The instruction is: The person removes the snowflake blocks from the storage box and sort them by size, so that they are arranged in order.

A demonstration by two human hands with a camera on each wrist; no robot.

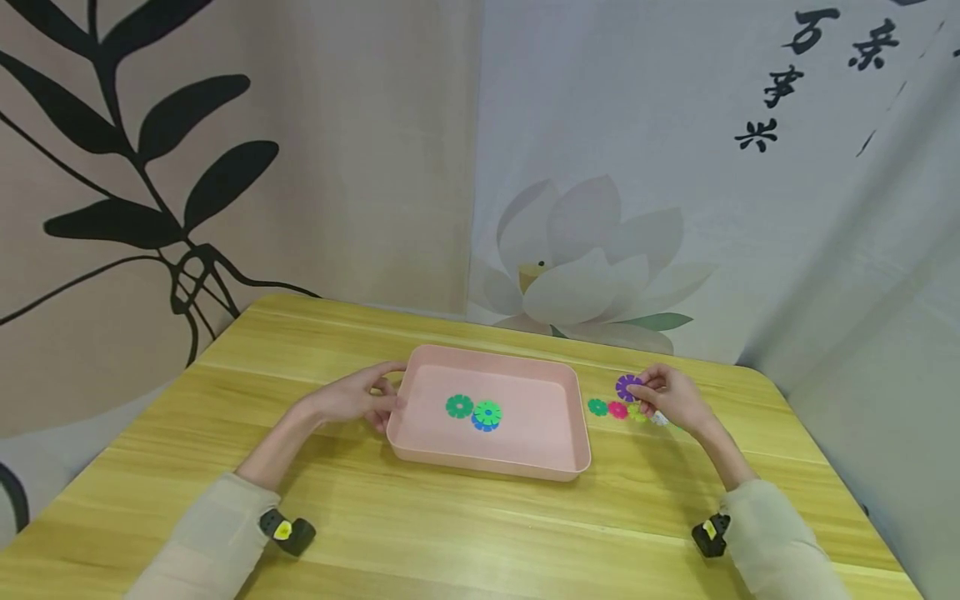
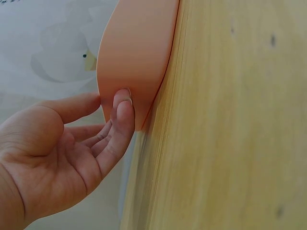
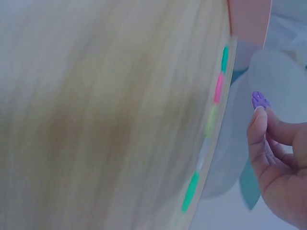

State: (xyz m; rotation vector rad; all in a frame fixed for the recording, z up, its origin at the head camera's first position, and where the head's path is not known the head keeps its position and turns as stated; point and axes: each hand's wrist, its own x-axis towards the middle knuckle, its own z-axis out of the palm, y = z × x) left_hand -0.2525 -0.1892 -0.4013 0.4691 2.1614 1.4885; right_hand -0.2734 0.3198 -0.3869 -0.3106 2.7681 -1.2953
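Observation:
A shallow pink tray lies on the table, holding two green notched discs and a blue one; one green disc overlaps the blue disc, the other green disc lies just left. My left hand grips the tray's left end, thumb at the rim and curled fingers against the outer wall. Between thumb and fingers, my right hand pinches a purple notched disc, raised above the table. Below it runs a row of discs: green, pink, yellow, white and green.
The wooden table ends at a back edge close behind the tray. A printed curtain hangs behind it. A black wrist camera sits on the left sleeve, another wrist camera on the right.

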